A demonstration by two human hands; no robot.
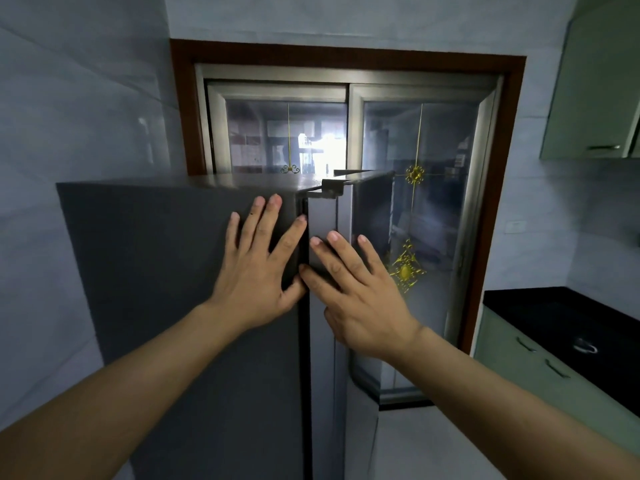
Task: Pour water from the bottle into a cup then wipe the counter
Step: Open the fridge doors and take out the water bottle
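Observation:
A tall dark grey fridge (166, 271) fills the middle of the head view. Its door (323, 341) stands at the right side, with a narrow dark gap along the seam. My left hand (259, 271) lies flat on the fridge's grey side, fingers spread, thumb at the seam. My right hand (356, 292) rests on the door's edge with fingers apart. Neither hand holds anything. No bottle, cup or cloth shows. A black counter (568, 323) lies at the right.
Behind the fridge is a sliding glass door (433, 209) in a brown wooden frame. Pale green cabinets with handles (519, 368) sit under the black counter, and a green wall cabinet (595, 98) hangs at the upper right. Light floor (433, 445) shows at the lower right.

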